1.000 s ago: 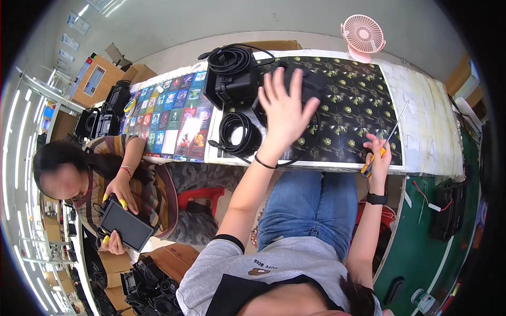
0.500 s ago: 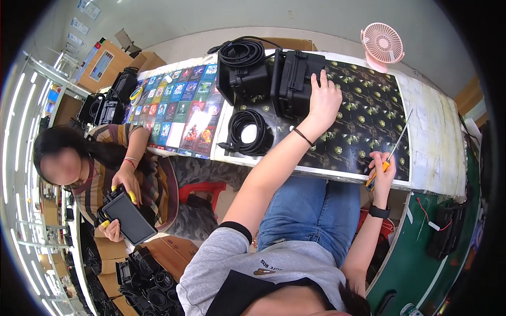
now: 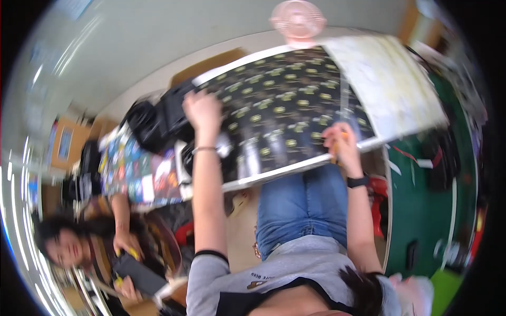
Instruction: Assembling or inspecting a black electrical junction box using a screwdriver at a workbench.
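A black box-shaped device [image 3: 175, 108] stands on the table's far left part. My left hand [image 3: 204, 111] reaches out to it, fingers curled against its right edge; blur hides the exact grip. Left of that device sits a dark cable coil [image 3: 141, 120] on more black equipment. Another black coil [image 3: 187, 158] lies beside my left forearm, partly covered by it. In my right hand [image 3: 343, 147], near the table's front edge, is a screwdriver [image 3: 344, 135] with an orange handle, its blurred shaft pointing away from me.
A dark patterned sheet [image 3: 279, 113] covers the table's middle, with a pale covering [image 3: 392, 84] to its right. The pink fan [image 3: 299, 22] stands at the back edge. At lower left a co-worker holds a flat black screen device [image 3: 138, 274]. A green surface [image 3: 421, 221] lies at right.
The whole view has turned, so the table and devices appear farther left and the picture is blurred. My left hand stays at the black device; my right still holds the screwdriver.
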`<state>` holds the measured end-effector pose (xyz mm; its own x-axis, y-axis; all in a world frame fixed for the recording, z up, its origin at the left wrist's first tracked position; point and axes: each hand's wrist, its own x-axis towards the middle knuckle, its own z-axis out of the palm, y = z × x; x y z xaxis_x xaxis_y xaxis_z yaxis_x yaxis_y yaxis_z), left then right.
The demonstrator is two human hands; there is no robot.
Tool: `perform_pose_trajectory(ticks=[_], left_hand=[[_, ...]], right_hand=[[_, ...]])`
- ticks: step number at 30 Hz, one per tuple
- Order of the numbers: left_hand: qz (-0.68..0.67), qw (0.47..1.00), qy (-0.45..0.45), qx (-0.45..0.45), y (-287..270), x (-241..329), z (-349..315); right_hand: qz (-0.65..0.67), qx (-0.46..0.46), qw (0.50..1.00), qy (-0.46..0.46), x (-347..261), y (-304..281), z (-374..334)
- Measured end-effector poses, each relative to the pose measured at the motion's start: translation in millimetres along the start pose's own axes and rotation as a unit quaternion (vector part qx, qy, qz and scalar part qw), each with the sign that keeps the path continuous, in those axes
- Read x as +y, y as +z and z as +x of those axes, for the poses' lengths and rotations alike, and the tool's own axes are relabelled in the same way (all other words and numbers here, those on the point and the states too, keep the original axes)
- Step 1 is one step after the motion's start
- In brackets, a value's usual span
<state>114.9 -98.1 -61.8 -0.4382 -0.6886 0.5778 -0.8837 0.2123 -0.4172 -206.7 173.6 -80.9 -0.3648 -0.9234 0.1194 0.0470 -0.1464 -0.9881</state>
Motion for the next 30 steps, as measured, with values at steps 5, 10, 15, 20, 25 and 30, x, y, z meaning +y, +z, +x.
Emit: perform_pose_trajectory(ticks=[5,10,15,20,25,30], left_hand=[[-0.014,0.987,-0.064,-0.146,-20,-18,7],[0.016,0.989,-0.053,-0.139,-32,0,9],[-0.271,0.959,-0.012,-0.086,-86,66,-23],[-0.414,0.902,0.034,-0.115,-84,103,-79],[-0.434,0.887,0.052,-0.147,-87,101,-80],[-0.405,0.900,0.047,-0.153,-88,98,-84]], right_hand=[[0.086,-0.004,0.996,0.022,-15,-18,-11],[-0.016,0.180,0.982,-0.047,-71,-78,-35],[-0.599,0.417,0.674,-0.115,-105,-182,-54],[-0.710,0.430,0.558,-0.012,-101,-235,-65],[-0.724,0.365,0.575,0.110,-126,-261,-71],[-0.686,0.408,0.603,0.004,-180,-278,-90]])
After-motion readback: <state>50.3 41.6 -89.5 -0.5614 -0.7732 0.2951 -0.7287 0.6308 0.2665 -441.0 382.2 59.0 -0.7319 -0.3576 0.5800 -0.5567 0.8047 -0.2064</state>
